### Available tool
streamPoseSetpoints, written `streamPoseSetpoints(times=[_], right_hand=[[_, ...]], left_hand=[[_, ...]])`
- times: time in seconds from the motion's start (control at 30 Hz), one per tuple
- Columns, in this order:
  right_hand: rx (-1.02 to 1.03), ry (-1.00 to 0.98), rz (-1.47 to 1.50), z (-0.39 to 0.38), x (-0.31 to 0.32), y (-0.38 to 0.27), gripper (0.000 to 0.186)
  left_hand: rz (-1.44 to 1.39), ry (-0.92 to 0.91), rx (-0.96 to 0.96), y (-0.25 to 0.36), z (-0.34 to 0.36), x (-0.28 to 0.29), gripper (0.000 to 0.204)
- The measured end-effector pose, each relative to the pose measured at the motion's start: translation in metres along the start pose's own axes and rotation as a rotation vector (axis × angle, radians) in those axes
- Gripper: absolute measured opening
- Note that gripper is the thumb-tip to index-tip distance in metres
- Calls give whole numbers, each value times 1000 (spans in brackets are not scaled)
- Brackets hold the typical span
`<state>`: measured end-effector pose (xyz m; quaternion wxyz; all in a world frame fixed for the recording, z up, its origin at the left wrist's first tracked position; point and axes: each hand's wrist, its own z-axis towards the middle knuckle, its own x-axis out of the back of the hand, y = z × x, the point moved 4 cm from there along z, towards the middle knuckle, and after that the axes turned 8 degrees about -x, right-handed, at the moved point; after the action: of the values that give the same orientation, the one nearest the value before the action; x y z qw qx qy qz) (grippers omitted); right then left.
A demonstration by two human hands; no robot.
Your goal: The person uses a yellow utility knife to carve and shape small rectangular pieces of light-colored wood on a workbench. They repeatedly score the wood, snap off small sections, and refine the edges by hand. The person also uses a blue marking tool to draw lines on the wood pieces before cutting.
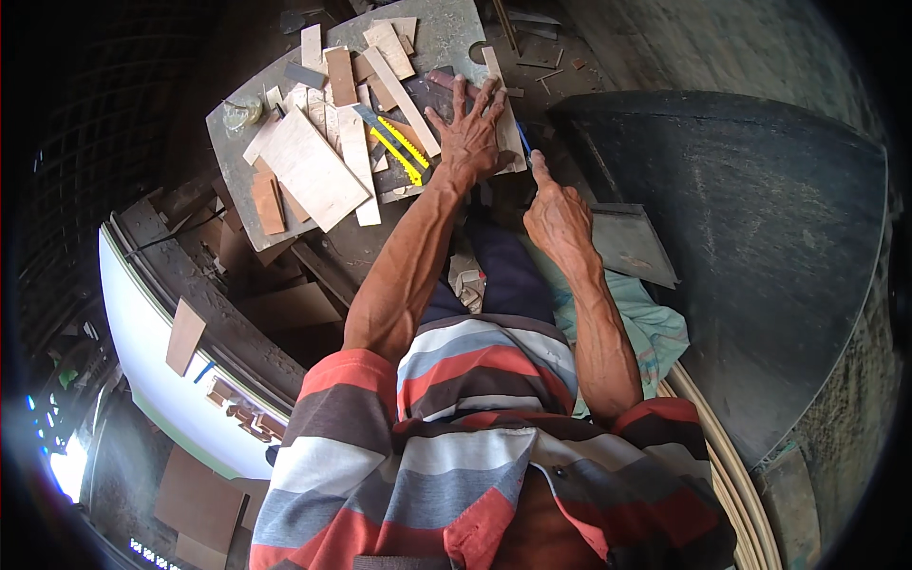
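My left hand lies spread and flat near the right edge of the worktable. It presses on a pale wooden strip that runs along that edge. Close to its thumb is a yellow utility knife with a grey blade part. My right hand is closed just off the table's right edge, its index finger stretched forward. A thin blue tool shows ahead of that fingertip, beside the strip. Its kind is unclear, and the rest of it is hidden by the hand.
Several wooden offcuts cover the table, among them a wide pale board and a brown block. A glass jar stands at the left edge. To my right are a large dark curved panel and a greenish cloth.
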<state>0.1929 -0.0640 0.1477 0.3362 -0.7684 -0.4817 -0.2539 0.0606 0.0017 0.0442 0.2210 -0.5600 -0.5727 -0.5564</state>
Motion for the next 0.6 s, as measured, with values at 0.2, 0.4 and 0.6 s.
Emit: streamPoseSetpoints(times=[0.2,0.4,0.6], right_hand=[[31,58,-3,-4,1,3,67],[-3,-31,-34,-5,11,-2,67],[26,-27,-123,-2,23,-7,64]], left_hand=[[-7,-19,34,0,-1,1,111],[-16,-49,74,2,0,3,113],[-33,-28,103,-2,-1,1,113]])
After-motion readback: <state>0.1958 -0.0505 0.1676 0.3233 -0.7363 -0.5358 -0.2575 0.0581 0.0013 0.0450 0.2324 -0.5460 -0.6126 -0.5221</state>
